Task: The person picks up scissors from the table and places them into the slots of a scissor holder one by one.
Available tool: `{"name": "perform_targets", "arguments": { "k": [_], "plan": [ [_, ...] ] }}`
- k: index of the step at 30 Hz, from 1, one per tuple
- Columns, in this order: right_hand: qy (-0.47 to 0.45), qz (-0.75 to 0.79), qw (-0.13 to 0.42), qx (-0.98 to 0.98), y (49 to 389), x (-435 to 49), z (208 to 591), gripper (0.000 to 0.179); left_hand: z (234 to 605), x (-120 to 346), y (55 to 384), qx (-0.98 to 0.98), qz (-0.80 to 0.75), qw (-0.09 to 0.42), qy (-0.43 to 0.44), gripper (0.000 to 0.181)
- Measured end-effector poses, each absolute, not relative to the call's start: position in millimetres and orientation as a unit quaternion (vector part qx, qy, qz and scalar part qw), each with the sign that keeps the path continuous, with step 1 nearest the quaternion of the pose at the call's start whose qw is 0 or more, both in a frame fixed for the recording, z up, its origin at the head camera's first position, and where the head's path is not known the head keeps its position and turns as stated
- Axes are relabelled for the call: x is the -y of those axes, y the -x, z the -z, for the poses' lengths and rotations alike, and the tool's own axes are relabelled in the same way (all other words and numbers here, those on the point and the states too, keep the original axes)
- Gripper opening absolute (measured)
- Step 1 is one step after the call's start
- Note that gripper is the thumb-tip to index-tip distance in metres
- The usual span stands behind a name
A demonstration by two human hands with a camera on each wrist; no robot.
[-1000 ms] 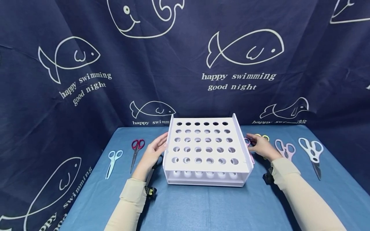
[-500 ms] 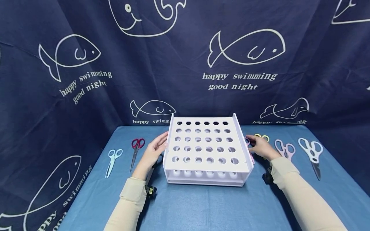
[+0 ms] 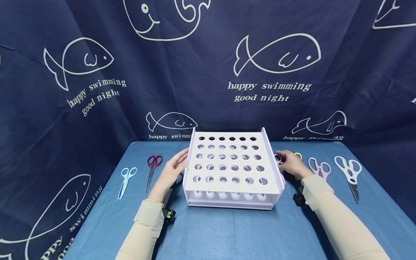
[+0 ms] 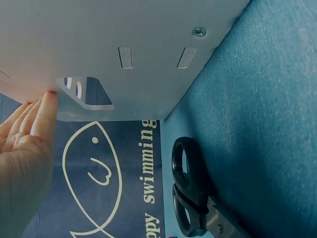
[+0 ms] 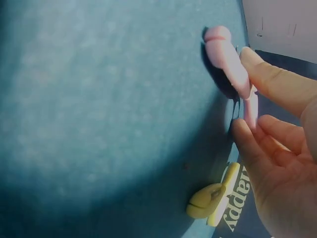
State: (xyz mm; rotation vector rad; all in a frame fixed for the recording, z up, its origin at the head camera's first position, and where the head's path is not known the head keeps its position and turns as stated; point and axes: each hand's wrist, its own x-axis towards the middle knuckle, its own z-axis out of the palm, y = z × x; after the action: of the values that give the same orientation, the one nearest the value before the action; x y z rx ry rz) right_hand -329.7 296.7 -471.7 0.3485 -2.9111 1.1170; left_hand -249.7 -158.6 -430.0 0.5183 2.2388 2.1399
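Note:
A white rack (image 3: pixel 239 162) with rows of round holes stands mid-table. The fingers of my left hand (image 3: pixel 167 177) lie fairly straight, their tips touching the rack's left side wall, seen close up in the left wrist view. Below that hand, black-handled scissors (image 4: pixel 198 184) lie on the cloth. On the rack's other side, my right hand (image 3: pixel 294 167) pinches pink scissors (image 5: pixel 230 64) between thumb and fingers. The rack and hand partly hide these scissors in the head view. Yellow scissors (image 5: pixel 202 202) lie just beyond the right hand.
Light blue scissors (image 3: pixel 125 185) and red-handled scissors (image 3: pixel 151 172) lie on the left of the blue cloth (image 3: pixel 224 234). Toward the right are pale purple scissors (image 3: pixel 321 169) and large white-handled scissors (image 3: pixel 352 176). A dark blue printed curtain (image 3: pixel 208 72) hangs behind.
The right hand's thumb and fingers have drawn slightly closer together at the pink scissors. My left hand and the rack stay where they were.

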Motion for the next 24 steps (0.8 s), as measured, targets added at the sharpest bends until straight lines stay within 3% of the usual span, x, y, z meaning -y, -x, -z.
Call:
{"name": "perform_targets", "arguments": {
  "k": [18,24],
  "plan": [
    [-0.060,-0.339,-0.018,0.939,327.3,-308.7,461.2,0.063,433.3,153.5,253.8,-0.716,-0.672,-0.009,-0.188,0.052],
    [-0.059,-0.344,-0.021,0.937,328.5,-304.0,456.4,0.055,430.8,158.3,248.3,-0.721,-0.676,0.003,-0.154,0.052]
  ]
}}
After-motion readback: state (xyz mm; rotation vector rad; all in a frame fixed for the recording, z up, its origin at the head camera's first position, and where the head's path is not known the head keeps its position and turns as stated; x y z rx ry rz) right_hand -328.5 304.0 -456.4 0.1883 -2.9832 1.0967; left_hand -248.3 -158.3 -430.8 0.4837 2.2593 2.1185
